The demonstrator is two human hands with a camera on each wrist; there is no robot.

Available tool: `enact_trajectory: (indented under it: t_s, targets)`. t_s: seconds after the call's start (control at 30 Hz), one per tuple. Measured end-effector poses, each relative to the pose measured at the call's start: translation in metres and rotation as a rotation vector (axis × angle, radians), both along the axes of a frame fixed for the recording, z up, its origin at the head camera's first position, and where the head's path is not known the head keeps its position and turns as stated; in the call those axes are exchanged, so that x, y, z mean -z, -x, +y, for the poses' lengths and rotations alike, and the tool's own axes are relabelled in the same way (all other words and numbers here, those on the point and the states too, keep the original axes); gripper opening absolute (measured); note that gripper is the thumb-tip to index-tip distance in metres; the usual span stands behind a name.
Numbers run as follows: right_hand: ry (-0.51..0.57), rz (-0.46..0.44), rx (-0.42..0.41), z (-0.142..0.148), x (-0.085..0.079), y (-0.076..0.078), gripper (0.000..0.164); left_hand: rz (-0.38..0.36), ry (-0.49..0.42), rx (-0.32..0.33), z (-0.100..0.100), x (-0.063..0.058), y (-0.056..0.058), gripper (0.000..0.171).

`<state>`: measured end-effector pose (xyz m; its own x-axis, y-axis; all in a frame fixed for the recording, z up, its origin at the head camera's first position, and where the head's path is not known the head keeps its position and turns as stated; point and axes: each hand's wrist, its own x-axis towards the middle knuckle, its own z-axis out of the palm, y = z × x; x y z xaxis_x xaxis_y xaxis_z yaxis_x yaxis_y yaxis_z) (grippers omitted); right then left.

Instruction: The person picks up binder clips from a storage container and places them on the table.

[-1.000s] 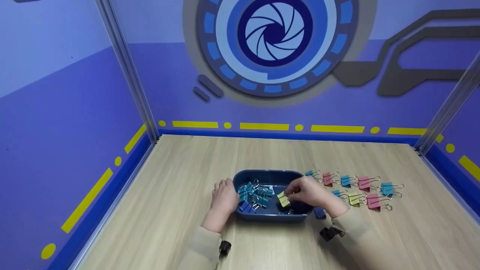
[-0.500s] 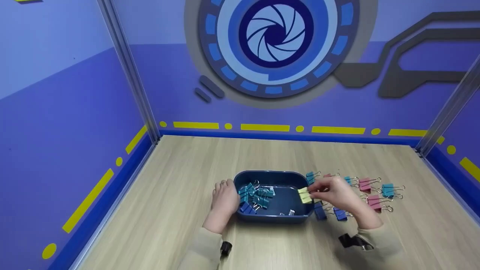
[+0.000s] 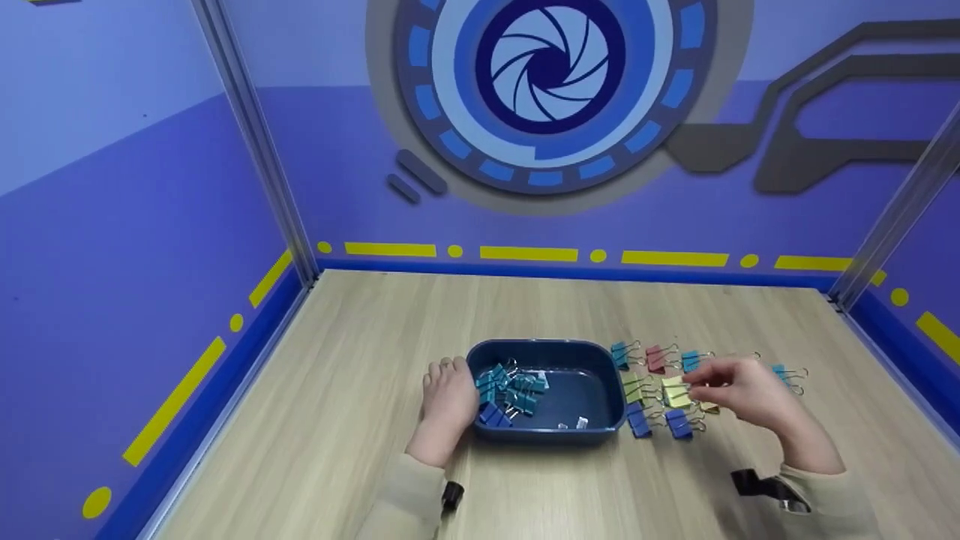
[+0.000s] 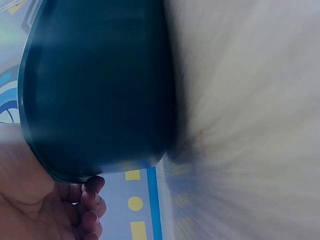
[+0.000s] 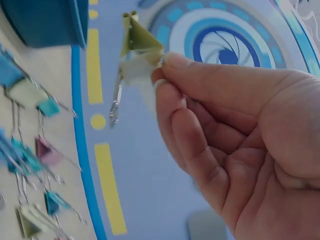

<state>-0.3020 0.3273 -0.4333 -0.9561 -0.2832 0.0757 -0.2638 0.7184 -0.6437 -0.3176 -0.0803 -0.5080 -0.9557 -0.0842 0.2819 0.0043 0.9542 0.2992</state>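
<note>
My left hand (image 3: 450, 394) holds the left end of a dark blue plastic tray (image 3: 547, 436). In the left wrist view, its curled fingers (image 4: 90, 207) lie at the tray's outer wall and the base of the thumb overlaps the rim; the thumb's tip is hidden. To the right of the tray, my right hand (image 3: 750, 394) pinches a yellow binder clip (image 3: 676, 391) by a wire handle between thumb and forefinger. The right wrist view shows this yellow clip (image 5: 140, 37) hanging off the fingertips, its other handle pointing down.
Teal and blue binder clips (image 3: 525, 401) lie heaped in the tray's left half, with small white scraps (image 3: 582, 423). Right of the tray stand rows of clips, among them a red one (image 3: 658, 358), a yellow one (image 3: 634, 388) and a blue one (image 3: 679, 424). Walls (image 3: 450, 217) enclose the table.
My right hand has lifted the yellow binder clip out of the tray and carried it right, over the rows of clips. The left hand has stayed at the tray's left end.
</note>
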Motion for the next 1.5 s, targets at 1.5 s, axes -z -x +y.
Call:
enact_trajectory:
  t_s: [1.5]
  targets:
    - [-0.163, -0.206, 0.085, 0.054, 0.052, 0.017, 0.019, -0.073, -0.055, 0.007, -0.001, 0.000, 0.000, 0.024]
